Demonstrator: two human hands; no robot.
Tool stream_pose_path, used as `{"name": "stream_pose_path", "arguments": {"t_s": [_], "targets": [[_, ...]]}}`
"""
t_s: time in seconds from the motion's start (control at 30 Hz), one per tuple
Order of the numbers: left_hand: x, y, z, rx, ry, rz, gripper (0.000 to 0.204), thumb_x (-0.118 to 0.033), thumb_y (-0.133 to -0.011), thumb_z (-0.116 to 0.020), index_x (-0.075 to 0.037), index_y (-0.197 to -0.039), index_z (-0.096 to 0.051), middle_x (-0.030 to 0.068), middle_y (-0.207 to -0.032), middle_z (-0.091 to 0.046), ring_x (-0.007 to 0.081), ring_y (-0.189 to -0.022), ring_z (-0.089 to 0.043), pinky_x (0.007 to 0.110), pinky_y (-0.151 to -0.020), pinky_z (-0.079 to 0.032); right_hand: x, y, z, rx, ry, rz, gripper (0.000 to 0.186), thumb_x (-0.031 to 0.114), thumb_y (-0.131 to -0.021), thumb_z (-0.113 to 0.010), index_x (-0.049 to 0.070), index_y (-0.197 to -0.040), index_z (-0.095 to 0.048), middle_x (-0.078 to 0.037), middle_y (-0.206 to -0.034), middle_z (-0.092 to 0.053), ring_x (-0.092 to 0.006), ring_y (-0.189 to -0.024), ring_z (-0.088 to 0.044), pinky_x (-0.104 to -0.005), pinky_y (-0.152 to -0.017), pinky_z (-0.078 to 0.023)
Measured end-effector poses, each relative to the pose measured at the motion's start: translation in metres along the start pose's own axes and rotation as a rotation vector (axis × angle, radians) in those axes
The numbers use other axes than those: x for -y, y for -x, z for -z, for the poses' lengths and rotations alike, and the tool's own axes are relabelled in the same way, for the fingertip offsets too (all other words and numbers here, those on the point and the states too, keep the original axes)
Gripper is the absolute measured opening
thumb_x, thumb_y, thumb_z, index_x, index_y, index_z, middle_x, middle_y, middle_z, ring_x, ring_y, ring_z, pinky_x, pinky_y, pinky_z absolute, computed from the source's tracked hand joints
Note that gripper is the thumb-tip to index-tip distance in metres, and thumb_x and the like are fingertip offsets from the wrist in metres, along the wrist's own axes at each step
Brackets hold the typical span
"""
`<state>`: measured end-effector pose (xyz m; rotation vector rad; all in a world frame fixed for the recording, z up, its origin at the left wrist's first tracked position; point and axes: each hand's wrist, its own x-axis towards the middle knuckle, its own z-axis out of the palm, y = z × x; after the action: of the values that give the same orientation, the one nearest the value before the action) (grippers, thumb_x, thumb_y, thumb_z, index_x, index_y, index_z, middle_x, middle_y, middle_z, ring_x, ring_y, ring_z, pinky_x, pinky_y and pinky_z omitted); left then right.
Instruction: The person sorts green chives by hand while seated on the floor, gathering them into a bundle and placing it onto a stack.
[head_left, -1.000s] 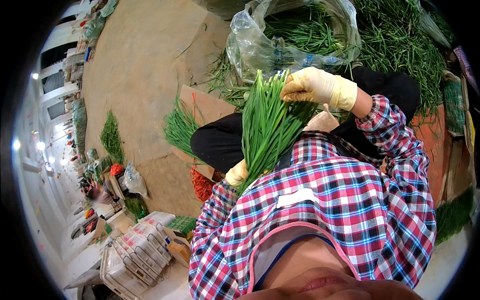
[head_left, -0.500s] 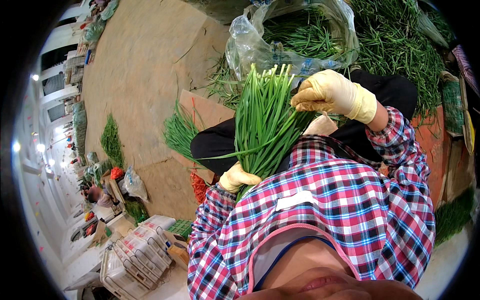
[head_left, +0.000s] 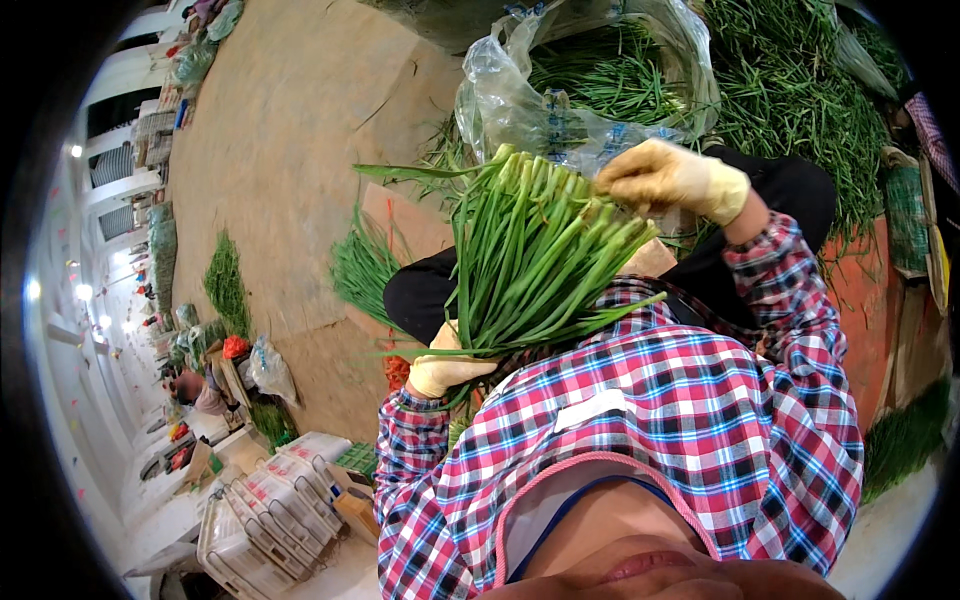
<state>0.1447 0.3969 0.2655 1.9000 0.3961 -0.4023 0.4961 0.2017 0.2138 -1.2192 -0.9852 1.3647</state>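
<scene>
Far to the left of the big bunch (head_left: 535, 265), a thin clump of green stalks (head_left: 226, 283) lies on the brown floor (head_left: 300, 190). Also far left, but lower down than the big bunch, are a small red bundle (head_left: 235, 347), a crumpled clear bag (head_left: 269, 370) and a row of white crates (head_left: 270, 500). Nearer, just left of the big bunch, more green leaves (head_left: 360, 265) lie spread by a flat brown board (head_left: 380, 207).

At the low left end of the big bunch is the left hand (head_left: 443, 368), in a pale yellow glove. It is closed around the leafy end, with the thumb across the leaves. The big bunch is held up in front of the checked shirt (head_left: 660, 410). Its pale ends fan out at the top, and one long leaf pokes out to the left.

Behind the pale ends of the big bunch sits an open clear plastic bag (head_left: 495, 85) with green stalks inside. At the upper right edge of the big bunch is the right hand (head_left: 672, 182), gloved too. Its fingers are bent and close together. They are blurry, so I cannot tell if they pinch a stalk. Farther right of the big bunch is a large messy heap of green stalks (head_left: 800, 120).
</scene>
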Motion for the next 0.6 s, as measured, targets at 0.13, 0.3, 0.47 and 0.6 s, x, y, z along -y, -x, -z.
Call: {"name": "stream_pose_path", "arguments": {"t_s": [0.13,0.3,0.47,0.6], "targets": [[0.026,0.018,0.005,-0.027,-0.205,0.001,0.038,-0.007,-0.071,-0.076,-0.001,-0.107,-0.065,0.0110,-0.097,-0.069,0.0210,-0.085,-0.063,0.033,-0.076,-0.050,-0.011,0.014,0.067,-0.602,0.455,0.110,0.022,0.024,-0.087,-0.070,0.006,-0.100,-0.073,-0.006,-0.086,-0.069,-0.0161,-0.067,-0.061,-0.0287,-0.061,-0.052],[0.010,0.006,-0.009,-0.142,-0.306,0.055,0.033,-0.014,-0.076,-0.072,-0.004,-0.106,-0.064,0.0138,-0.091,-0.069,0.0324,-0.077,-0.065,0.036,-0.068,-0.052,0.031,-0.016,-0.011,-0.469,0.844,0.568,0.032,0.037,-0.071,-0.079,0.008,-0.084,-0.075,-0.010,-0.086,-0.063,-0.0274,-0.083,-0.061,-0.0374,-0.075,-0.050],[0.000,-0.001,-0.013,-0.154,-0.355,0.015,0.048,-0.022,-0.077,-0.073,-0.006,-0.120,-0.057,0.0151,-0.099,-0.068,0.0336,-0.084,-0.066,0.035,-0.072,-0.053,-0.005,-0.040,-0.042,-0.364,0.674,0.494,0.022,0.025,-0.070,-0.079,0.005,-0.078,-0.072,-0.011,-0.086,-0.060,-0.0289,-0.083,-0.058,-0.0385,-0.073,-0.048],[0.010,0.007,-0.011,-0.137,-0.452,0.087,0.058,-0.023,-0.075,-0.074,-0.009,-0.127,-0.054,0.0160,-0.099,-0.068,0.0346,-0.086,-0.066,0.036,-0.073,-0.053,-0.008,-0.029,-0.014,-0.840,1.012,0.475,0.012,0.015,-0.072,-0.074,0.005,-0.072,-0.069,-0.012,-0.088,-0.062,-0.0274,-0.086,-0.061,-0.0373,-0.075,-0.050]]}}
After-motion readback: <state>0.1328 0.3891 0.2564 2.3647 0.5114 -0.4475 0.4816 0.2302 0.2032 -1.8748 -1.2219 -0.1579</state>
